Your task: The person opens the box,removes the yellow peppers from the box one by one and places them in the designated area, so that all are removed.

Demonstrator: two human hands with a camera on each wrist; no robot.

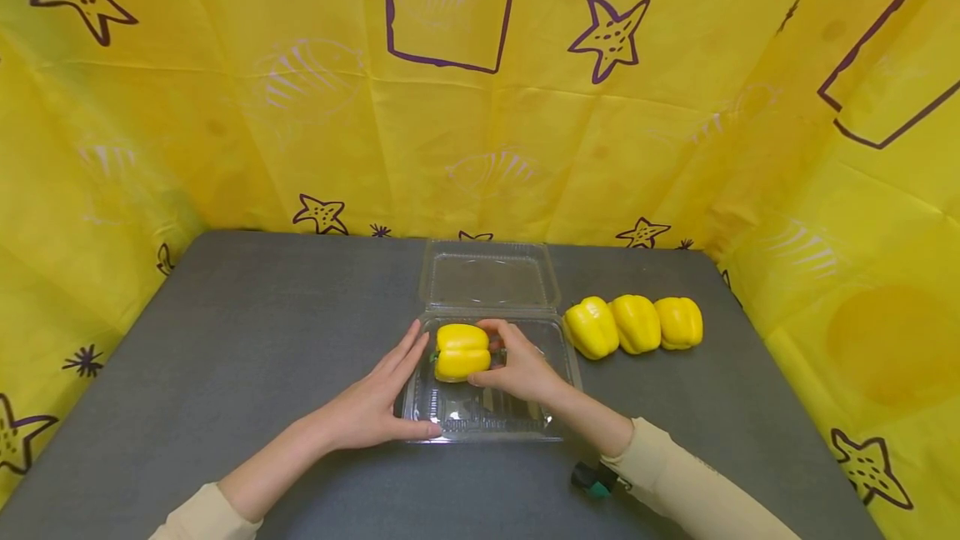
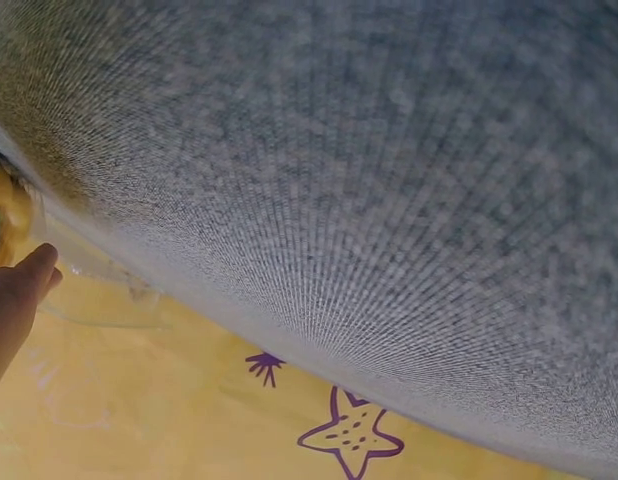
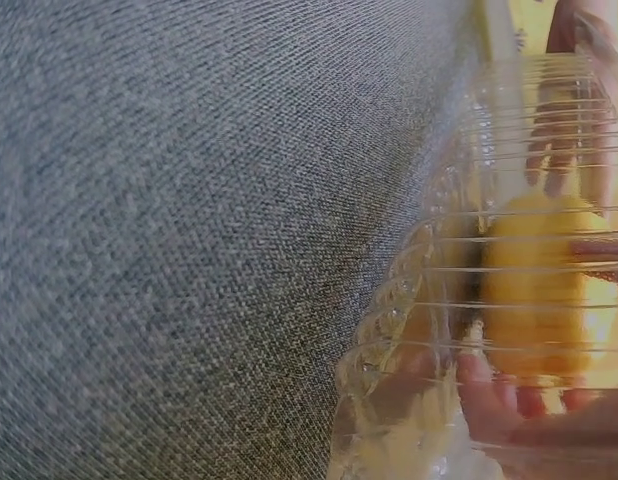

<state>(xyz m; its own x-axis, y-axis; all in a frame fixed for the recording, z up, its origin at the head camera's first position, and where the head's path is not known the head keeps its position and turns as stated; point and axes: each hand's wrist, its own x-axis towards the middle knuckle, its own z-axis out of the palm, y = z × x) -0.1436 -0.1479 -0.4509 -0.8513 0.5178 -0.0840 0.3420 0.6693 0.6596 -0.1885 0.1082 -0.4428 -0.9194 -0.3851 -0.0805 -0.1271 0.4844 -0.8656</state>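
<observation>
A clear plastic clamshell container (image 1: 487, 425) lies on the table with its lid (image 1: 489, 283) folded back away from me. My right hand (image 1: 525, 367) grips a yellow bell pepper (image 1: 459, 354) by its right end, thumb on the near side and fingers on the far side. The pepper lies sideways in the left part of the base, its green stem facing left. Through the container's ribbed wall, the pepper (image 3: 534, 290) also shows in the right wrist view. My left hand (image 1: 375, 402) rests along the base's left rim, fingers straight and thumb at the front edge.
Three more yellow bell peppers (image 1: 636, 324) lie in a row right of the container. A black and green object (image 1: 592, 480) shows beside the right sleeve. Yellow patterned cloth (image 1: 480, 123) hangs behind the dark grey table (image 1: 285, 315) and along its sides.
</observation>
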